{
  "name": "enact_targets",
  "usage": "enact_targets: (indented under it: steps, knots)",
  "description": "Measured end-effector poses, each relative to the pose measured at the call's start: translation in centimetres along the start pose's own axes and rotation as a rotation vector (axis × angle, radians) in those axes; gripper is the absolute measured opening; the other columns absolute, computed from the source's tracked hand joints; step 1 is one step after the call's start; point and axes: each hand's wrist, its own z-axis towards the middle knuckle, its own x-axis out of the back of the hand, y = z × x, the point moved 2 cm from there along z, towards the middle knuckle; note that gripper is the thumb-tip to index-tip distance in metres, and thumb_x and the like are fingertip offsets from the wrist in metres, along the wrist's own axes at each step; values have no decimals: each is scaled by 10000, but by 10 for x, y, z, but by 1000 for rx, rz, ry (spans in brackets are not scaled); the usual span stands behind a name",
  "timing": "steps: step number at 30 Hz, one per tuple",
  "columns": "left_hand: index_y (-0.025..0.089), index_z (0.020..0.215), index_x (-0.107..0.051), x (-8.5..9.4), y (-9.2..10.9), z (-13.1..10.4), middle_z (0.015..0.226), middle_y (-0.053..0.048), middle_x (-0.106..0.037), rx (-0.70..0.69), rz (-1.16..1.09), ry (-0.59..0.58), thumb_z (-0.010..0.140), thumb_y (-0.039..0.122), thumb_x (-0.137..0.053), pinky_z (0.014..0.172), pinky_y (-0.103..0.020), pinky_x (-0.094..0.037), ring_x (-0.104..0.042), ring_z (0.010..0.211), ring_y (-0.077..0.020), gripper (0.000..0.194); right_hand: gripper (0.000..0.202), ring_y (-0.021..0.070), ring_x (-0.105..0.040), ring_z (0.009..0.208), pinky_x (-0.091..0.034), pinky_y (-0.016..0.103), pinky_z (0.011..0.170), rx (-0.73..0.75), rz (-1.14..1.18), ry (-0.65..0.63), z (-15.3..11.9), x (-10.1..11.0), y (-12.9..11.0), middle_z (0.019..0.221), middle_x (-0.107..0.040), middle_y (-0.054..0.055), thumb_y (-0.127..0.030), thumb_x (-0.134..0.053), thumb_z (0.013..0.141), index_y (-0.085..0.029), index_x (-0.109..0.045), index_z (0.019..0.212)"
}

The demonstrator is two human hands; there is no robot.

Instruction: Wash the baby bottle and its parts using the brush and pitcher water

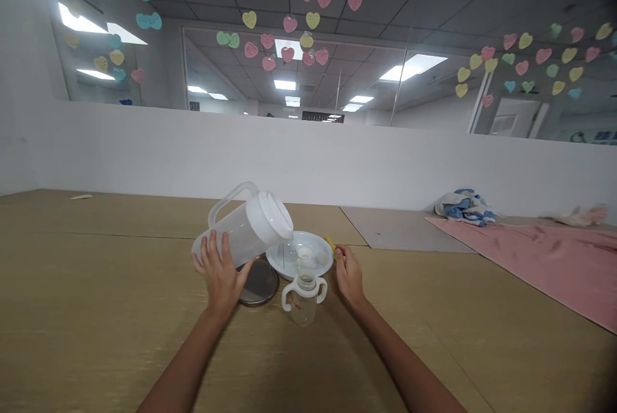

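Observation:
My left hand (220,272) is wrapped round the body of a translucent plastic pitcher (236,233), which is tilted to the right with its white lid lower than its handle. Below and to the right of the lid stands a baby bottle (303,307), upright, uncapped, with two white side handles. Behind the bottle lies a pale blue-white plate (276,264) with small clear and white parts on it. My right hand (349,273) is closed at the plate's right edge, pinching a small yellow stick-like piece (330,243); its kind is unclear. Whether liquid flows from the pitcher cannot be made out.
A round dark metal tray (260,284) lies under the pitcher, left of the bottle. On the right a pink cloth (540,259) covers the brown tabletop (120,310), with a crumpled blue-and-white cloth (465,206) at its far edge. A white wall (241,149) rises behind.

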Motion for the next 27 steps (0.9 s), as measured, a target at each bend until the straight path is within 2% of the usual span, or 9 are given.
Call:
enact_targets:
  steps: [7,15,19,23,27]
  knots:
    - [88,1351,-294,-8,-4,-4,1408,-245,-267,-65,27,-9,792,495,-489,1019,-614,-74,-157,1325,-382,718,439,219,-563,888,-418,363,813,-21,21,-10,1,-1,2,959,-628,107,-455,-271,894,-142,-557,1007]
    - [92,1343,-317,-7,-4,-3,1406,-243,-272,-75,32,-12,788,463,-512,1025,-610,-62,-155,1326,-380,695,431,223,-557,924,-405,368,846,-23,27,-19,0,0,-1,989,-624,113,-454,-280,889,-142,-551,1012]
    - [97,1349,-308,-6,-3,-4,1408,-236,-270,-75,40,-12,793,461,-505,1028,-603,-60,-157,1325,-380,693,438,219,-569,908,-421,350,816,-70,63,-26,0,-1,0,983,-626,113,-463,-280,884,-141,-543,1022]
    - [97,1372,-248,-4,-1,-3,1419,-232,-248,-26,34,-7,787,489,-505,1035,-590,-59,-154,1325,-375,749,437,212,-576,900,-426,329,802,-96,65,-24,1,-1,2,987,-629,109,-458,-289,876,-136,-537,1038]
    - [79,1384,-184,0,0,0,1401,-252,-255,127,3,17,750,547,-530,1033,-577,-111,-194,1305,-381,861,386,217,-562,939,-399,327,841,-165,-70,-33,2,1,4,1001,-629,108,-368,-329,858,-120,-516,1088]
